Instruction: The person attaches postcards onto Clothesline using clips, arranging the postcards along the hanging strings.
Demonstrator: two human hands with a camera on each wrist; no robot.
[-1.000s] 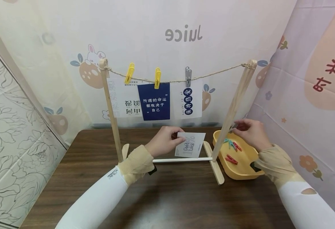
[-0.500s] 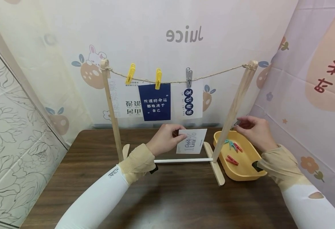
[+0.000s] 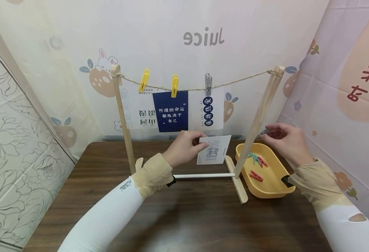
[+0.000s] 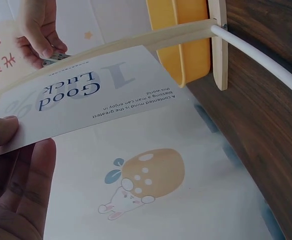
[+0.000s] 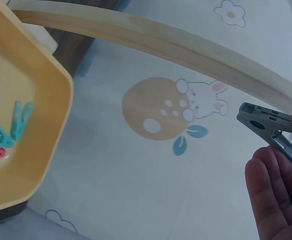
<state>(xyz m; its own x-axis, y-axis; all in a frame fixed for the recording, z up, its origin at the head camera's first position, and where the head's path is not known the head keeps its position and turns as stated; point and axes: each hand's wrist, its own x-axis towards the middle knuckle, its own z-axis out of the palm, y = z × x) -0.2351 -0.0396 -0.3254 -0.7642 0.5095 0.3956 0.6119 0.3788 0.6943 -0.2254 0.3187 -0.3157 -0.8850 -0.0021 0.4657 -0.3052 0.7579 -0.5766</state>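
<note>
Two hands up over the tabletop (image 3: pixel 184 217): left hand (image 3: pixel 184 148) pinching a white card (image 3: pixel 214 150) by its edge, right hand (image 3: pixel 286 140) pinching a grey clothespin (image 5: pixel 268 127) above the yellow tray (image 3: pixel 277 189). Beyond, three cards pegged on twine (image 3: pixel 234 82).

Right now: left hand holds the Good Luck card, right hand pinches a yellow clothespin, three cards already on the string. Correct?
One error: the clothespin pinched by the right hand is grey, not yellow, as the right wrist view shows. The rest stands: the left hand holds the Good Luck card, and three cards hang on the string.
</note>
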